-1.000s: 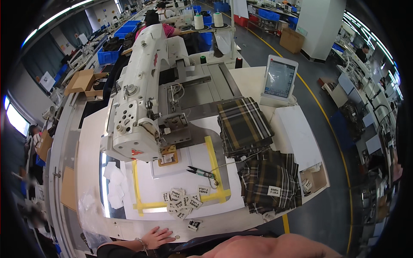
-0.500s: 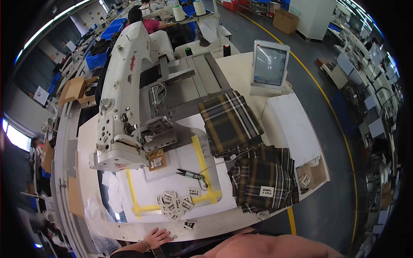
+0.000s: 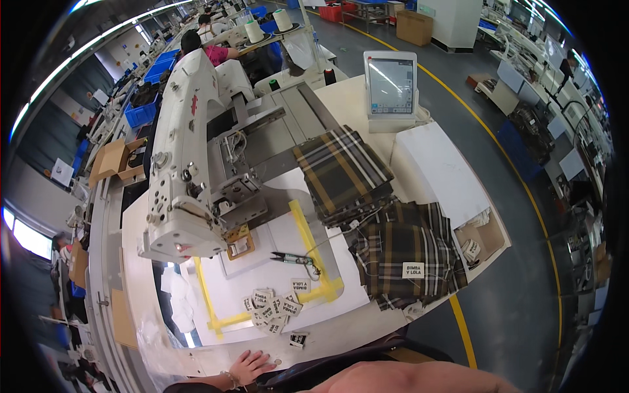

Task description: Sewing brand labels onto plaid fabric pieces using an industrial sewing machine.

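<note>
My left hand (image 3: 251, 368) lies on the near edge of the pale machine table (image 3: 314, 347), fingers apart and nothing in them. Just beyond it sits a heap of small white woven labels (image 3: 272, 310), with one dark label (image 3: 298, 339) apart from them. A pair of thread snips (image 3: 292, 258) lies on the white work sheet by the yellow tape. Bare skin, probably my right arm, crosses the lower edge; my right hand is not visible. Dark plaid fabric pieces (image 3: 341, 170) form a stack, and a second plaid pile (image 3: 409, 242) carries a white label (image 3: 413, 270).
A large white sewing machine (image 3: 183, 150) stands over the left of the table. At the back right is a tablet-like control screen (image 3: 391, 82). White sheets (image 3: 439, 167) lie above an open box (image 3: 481, 243) at the right corner. Another person (image 3: 213, 51) sits beyond the machine.
The whole view has shifted slightly, so the table's right side appears lower and further right. My left hand stays on the table edge. Nothing was picked up or let go.
</note>
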Tool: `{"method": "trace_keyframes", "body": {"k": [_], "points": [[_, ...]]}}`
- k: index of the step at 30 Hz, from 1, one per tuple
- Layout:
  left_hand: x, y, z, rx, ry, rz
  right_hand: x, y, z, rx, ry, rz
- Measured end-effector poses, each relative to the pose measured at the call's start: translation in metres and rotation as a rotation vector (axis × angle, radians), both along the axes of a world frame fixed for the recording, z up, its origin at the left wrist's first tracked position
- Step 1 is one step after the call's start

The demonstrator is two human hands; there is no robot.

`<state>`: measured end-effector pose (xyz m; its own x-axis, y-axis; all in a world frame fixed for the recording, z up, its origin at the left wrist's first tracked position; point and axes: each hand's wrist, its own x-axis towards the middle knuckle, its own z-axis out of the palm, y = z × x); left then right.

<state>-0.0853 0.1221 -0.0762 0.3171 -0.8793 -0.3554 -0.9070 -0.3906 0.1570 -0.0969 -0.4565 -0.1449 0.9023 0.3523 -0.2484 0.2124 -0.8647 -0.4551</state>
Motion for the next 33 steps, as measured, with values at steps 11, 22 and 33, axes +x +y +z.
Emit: {"method": "trace_keyframes", "body": {"k": [11,22,33], "points": [[0.020,-0.033,0.030,-0.142,-0.009,-0.136,-0.085,0.120,-0.009,-0.156,0.055,0.078],[0.022,-0.026,0.028,-0.248,-0.196,-0.325,-0.108,0.200,0.004,-0.339,0.104,0.068],[0.021,-0.037,0.009,-0.408,-0.289,-0.370,-0.100,0.239,0.140,-0.313,0.634,0.054]]}}
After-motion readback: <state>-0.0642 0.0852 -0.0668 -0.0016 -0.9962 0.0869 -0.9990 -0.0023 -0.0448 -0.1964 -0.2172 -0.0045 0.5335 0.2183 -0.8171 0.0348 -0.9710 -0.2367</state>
